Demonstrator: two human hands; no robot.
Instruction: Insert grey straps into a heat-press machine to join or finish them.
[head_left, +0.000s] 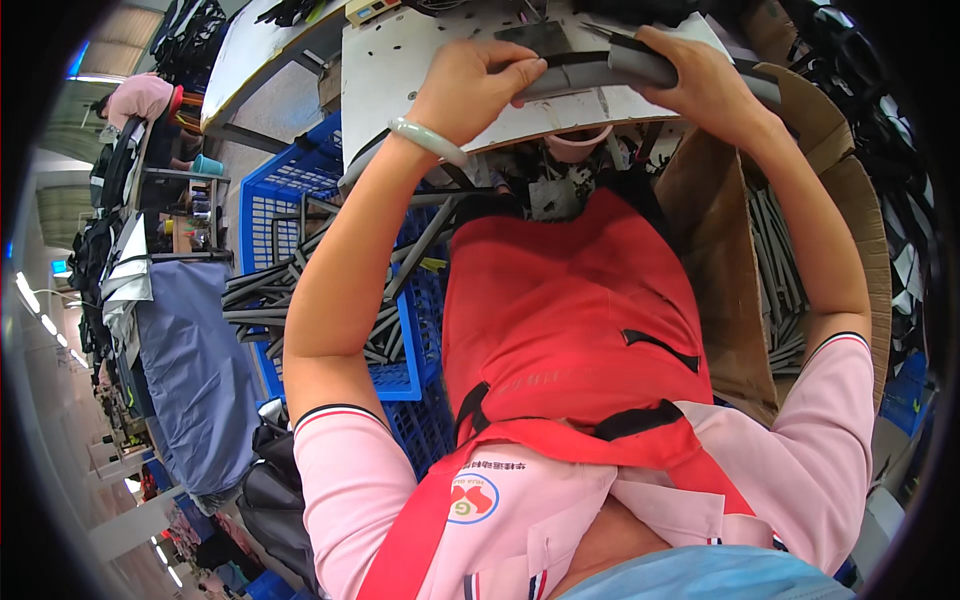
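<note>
A grey foam-like tube (568, 79) stretches across the front of the white worktable (400, 90) between my two hands. My left hand (480, 88), with a pale bangle (428, 138) on its wrist, is closed in a pinch, thumb against fingers, on a thin black strip (578, 58) lying along the tube. On the other side, my right hand (700, 82) grips a thicker grey section of the tube, thumb on the near side. A thin pointed dark tool (598, 31) juts out near its fingers; whether that hand holds it I cannot tell.
A blue plastic crate (262, 190) of grey tubes stands at my left, a cardboard box (705, 190) with more tubes at my right. A pink basin (577, 146) sits under the table. Another person (140, 100) works at far left, near stacked dark goods.
</note>
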